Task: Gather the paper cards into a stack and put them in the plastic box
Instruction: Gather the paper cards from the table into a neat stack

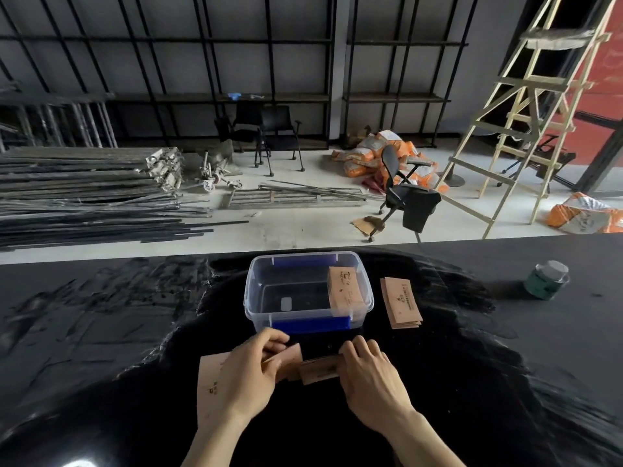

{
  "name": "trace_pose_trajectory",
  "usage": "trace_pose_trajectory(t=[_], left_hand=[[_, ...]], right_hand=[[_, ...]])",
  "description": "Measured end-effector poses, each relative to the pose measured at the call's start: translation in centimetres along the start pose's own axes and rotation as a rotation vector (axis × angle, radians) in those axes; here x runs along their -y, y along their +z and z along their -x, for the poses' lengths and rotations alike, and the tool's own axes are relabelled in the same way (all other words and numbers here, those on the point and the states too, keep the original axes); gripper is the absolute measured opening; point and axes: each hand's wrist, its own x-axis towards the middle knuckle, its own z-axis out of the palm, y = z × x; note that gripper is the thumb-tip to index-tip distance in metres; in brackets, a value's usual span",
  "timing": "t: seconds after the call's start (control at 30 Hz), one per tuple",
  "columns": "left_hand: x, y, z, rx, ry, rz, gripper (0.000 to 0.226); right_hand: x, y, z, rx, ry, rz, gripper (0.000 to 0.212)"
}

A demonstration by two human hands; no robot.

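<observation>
Cards (318, 369) lie in a small bundle on the black table (101, 332), pinched between the two hands. The left hand (249, 369) curls its fingers around one end, with a loose card (210, 389) partly under its wrist. The right hand (369, 372) presses bent fingertips on the other end. Just beyond the fingers stands the clear plastic box (308, 291), one card (345, 289) leaning inside. Another stack (401, 303) lies beside the box, beyond the right fingers.

Dim daylight, soft glare on the black table (101, 332), wide-angle bending at edges, ladder (526, 106) seemingly blurred.
</observation>
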Motion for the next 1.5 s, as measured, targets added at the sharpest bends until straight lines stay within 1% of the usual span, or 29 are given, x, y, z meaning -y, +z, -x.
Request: trace_pose_trajectory(t=[0.1, 0.13, 0.17, 0.2, 0.23, 0.27, 0.3, 0.33, 0.4, 0.47, 0.53, 0.57, 0.63, 0.7, 0.73, 0.8, 0.83, 0.93, 1.0, 1.07, 1.17, 1.27, 1.33, 1.43, 1.47, 1.5], left_hand=[[-1.7, 1.4, -0.7, 0.101, 0.059, 0.048, 0.040], [-2.3, 2.0, -0.8, 0.136, 0.070, 0.049, 0.042], [-2.7, 2.5, -0.9, 0.171, 0.075, 0.061, 0.043], [-3.1, 3.1, -0.9, 0.212, 0.072, 0.101, 0.045], [-3.4, 3.6, -0.9, 0.247, 0.057, 0.164, 0.045], [-3.7, 3.9, -0.8, 0.269, 0.041, 0.235, 0.043], [-3.8, 4.0, -0.7, 0.260, 0.034, 0.282, 0.040], [-3.8, 4.0, -0.6, 0.207, 0.032, 0.294, 0.037], [-3.2, 3.6, -0.4, -0.016, 0.035, 0.204, 0.033], [-2.0, 2.6, 0.0, -0.237, -0.028, 0.127, 0.028], [-0.3, 1.2, 0.6, -0.351, -0.157, 0.005, 0.020], [0.6, 0.4, 0.8, -0.366, -0.242, -0.108, 0.021], [2.5, -0.7, 1.6, -0.336, -0.409, -0.341, 0.040], [3.6, -1.5, 2.3, -0.258, -0.544, -0.484, 0.057], [3.8, -1.7, 2.6, -0.217, -0.568, -0.530, 0.063], [4.1, -1.9, 2.9, -0.168, -0.551, -0.581, 0.070], [4.1, -2.1, 2.9, -0.153, -0.542, -0.563, 0.071], [4.4, -2.6, 2.8, -0.170, -0.500, -0.347, 0.063], [4.5, -2.8, 2.8, -0.217, -0.408, -0.199, 0.053], [4.1, -3.0, 2.5, -0.216, -0.293, -0.118, 0.042], [2.5, -2.9, 1.5, -0.130, -0.138, -0.041, 0.033], [0.6, -1.8, 0.4, 0.004, -0.024, -0.067, 0.032], [-0.5, -0.7, 0.0, 0.085, 0.007, -0.078, 0.033], [-1.8, 0.8, -0.2, 0.181, 0.014, -0.062, 0.035], [-2.0, 1.2, -0.2, 0.201, 0.016, -0.033, 0.033], [-2.2, 1.4, 0.0, 0.211, 0.016, 0.005, 0.032]], right_hand=[[0.2, 0.2, 0.0, -0.018, 0.017, -0.018, 0.034], [0.3, 0.2, 0.0, -0.022, 0.031, -0.029, 0.042], [0.3, 0.2, -0.1, -0.018, 0.040, -0.043, 0.055], [0.2, 0.3, -0.1, -0.006, 0.035, -0.056, 0.069], [0.2, 0.2, -0.1, 0.005, 0.025, -0.066, 0.078], [0.2, 0.2, 0.0, 0.013, 0.011, -0.066, 0.080], [0.3, 0.1, 0.1, 0.016, -0.003, -0.050, 0.075], [0.4, 0.1, 0.2, 0.010, -0.017, -0.025, 0.063], [0.5, 0.0, 0.2, -0.009, -0.027, -0.001, 0.041], [0.6, -0.1, 0.1, -0.012, -0.030, -0.002, 0.031], [0.7, -0.1, -0.1, -0.002, -0.041, 0.008, 0.029], [0.8, -0.1, -0.2, -0.001, -0.040, 0.007, 0.029], [1.2, 0.0, -0.4, -0.003, -0.034, 0.012, 0.029], [1.7, 0.2, -0.6, 0.005, -0.035, 0.014, 0.028], [1.9, 0.3, -0.8, 0.008, -0.038, 0.010, 0.028], [2.4, 0.3, -1.0, 0.015, -0.047, 0.004, 0.028], [2.6, 0.3, -1.2, 0.024, -0.054, 0.004, 0.028], [3.0, 0.2, -1.4, 0.053, -0.077, -0.003, 0.029], [3.0, 0.2, -1.5, 0.066, -0.086, -0.012, 0.029], [3.0, 0.3, -1.6, 0.076, -0.098, -0.016, 0.029], [3.2, 0.2, -1.6, 0.089, -0.103, -0.029, 0.028], [3.3, 0.3, -1.7, 0.079, -0.085, -0.035, 0.028], [3.3, 0.5, -1.7, 0.061, -0.047, -0.063, 0.036], [3.1, 0.7, -1.6, 0.059, -0.040, -0.094, 0.071], [3.0, 0.7, -1.5, 0.065, -0.052, -0.092, 0.075], [3.0, 0.6, -1.5, 0.065, -0.066, -0.086, 0.072]])
